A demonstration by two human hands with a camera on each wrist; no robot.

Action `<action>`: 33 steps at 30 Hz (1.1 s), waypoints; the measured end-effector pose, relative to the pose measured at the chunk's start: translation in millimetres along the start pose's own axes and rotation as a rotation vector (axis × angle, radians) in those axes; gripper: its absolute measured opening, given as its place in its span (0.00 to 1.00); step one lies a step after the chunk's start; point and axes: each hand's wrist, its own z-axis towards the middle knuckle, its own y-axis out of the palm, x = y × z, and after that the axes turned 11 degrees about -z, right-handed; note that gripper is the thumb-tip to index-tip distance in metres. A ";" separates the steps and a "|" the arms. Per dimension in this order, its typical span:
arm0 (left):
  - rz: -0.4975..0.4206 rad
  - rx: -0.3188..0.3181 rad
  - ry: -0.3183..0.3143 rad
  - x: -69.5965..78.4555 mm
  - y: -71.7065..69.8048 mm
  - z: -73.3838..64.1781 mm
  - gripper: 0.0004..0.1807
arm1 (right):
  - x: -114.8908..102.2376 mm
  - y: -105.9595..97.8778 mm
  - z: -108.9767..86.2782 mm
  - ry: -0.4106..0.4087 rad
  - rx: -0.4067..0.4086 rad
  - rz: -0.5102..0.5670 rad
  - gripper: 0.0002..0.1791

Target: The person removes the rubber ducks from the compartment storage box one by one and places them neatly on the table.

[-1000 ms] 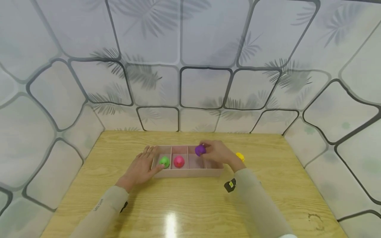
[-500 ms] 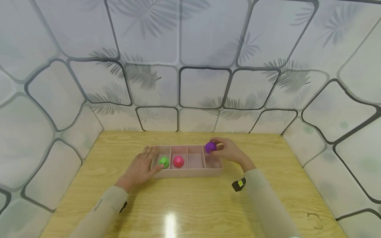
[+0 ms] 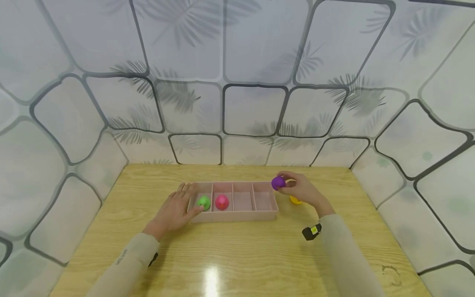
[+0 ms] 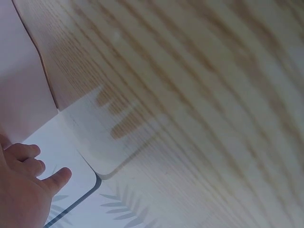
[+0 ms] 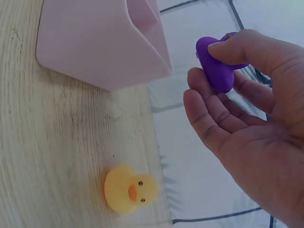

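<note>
A purple rubber duck (image 5: 216, 66) is pinched between the thumb and fingers of my right hand (image 3: 302, 189), up by the right end of the pink divided box (image 3: 233, 216). In the right wrist view the thumb lies across the duck. My left hand (image 3: 172, 212) rests at the left end of the box, fingers stretched along it and thumb over the front rim. A green duck (image 3: 204, 201) sits in the leftmost compartment, close to that thumb. Beside it, in the second compartment, is a pink duck (image 3: 222, 202). The two right compartments hold nothing.
A yellow duck (image 5: 128, 189) stands on the wooden table (image 3: 237, 251) to the right of the box, partly hidden under the right hand in the head view. A patterned wall covering (image 3: 256, 109) rises behind the table and along both sides.
My right hand has moved right with the purple duck, from over the third compartment, past the fourth, to the box's right end. The left hand has stayed in place.
</note>
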 end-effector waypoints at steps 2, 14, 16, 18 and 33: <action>0.002 0.008 0.010 -0.5 0.3 -0.3 0.49 | 5.2 -3.6 -3.7 0.029 0.006 0.023 0.31; -0.001 0.029 0.032 -2.4 2.8 -1.4 0.48 | 29.4 -26.7 -25.1 0.107 0.045 0.014 0.33; -0.004 0.027 0.029 -2.0 2.4 -1.2 0.48 | 31.8 -30.1 -28.3 0.116 0.051 0.019 0.33; -0.003 0.028 0.028 -1.7 2.3 -0.9 0.48 | 35.2 -32.8 -31.1 0.130 0.058 0.031 0.34; -0.006 0.018 0.022 0.5 -0.5 -1.1 0.48 | 67.8 -36.6 -44.5 0.135 0.088 0.111 0.34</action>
